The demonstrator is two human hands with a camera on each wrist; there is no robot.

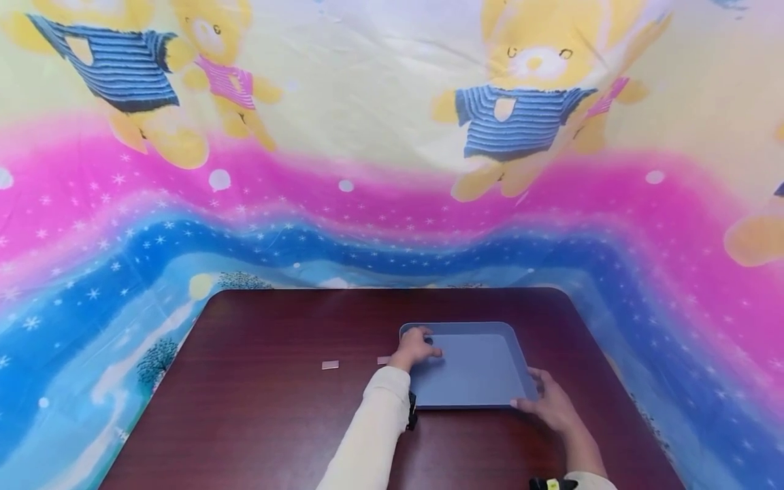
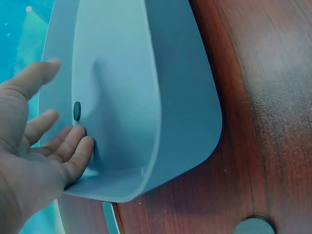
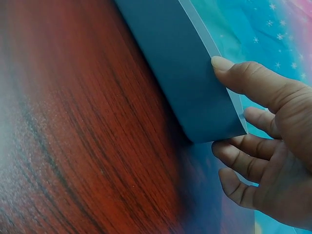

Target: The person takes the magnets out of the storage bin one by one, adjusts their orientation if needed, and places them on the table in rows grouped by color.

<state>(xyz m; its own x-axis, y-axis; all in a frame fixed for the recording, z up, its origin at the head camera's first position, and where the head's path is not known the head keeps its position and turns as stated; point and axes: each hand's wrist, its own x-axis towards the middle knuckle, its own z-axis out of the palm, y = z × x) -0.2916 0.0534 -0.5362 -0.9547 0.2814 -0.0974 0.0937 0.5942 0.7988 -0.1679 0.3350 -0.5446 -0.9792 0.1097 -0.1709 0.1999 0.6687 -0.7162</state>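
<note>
A shallow blue-grey tray [image 1: 471, 374] lies on the right part of the table. My left hand [image 1: 415, 346] reaches over its left wall, the fingers loosely extended inside. Beside those fingertips, a small dark disc [image 2: 77, 111] shows in the left wrist view. The hand does not grip it. At the tray's near right corner my right hand [image 1: 551, 401] holds on, its thumb [image 3: 223, 63] on the near wall's rim and the other fingers around the side. Left of the tray lie two small pale rectangular pieces, one in plain sight [image 1: 330, 365], the other partly hidden by the left hand.
The dark red wooden table [image 1: 275, 422] has rounded far corners. A patterned cloth with bears [image 1: 367, 136] hangs behind and on both sides. A round grey thing [image 2: 254, 226] shows at the bottom of the left wrist view, partly cut off.
</note>
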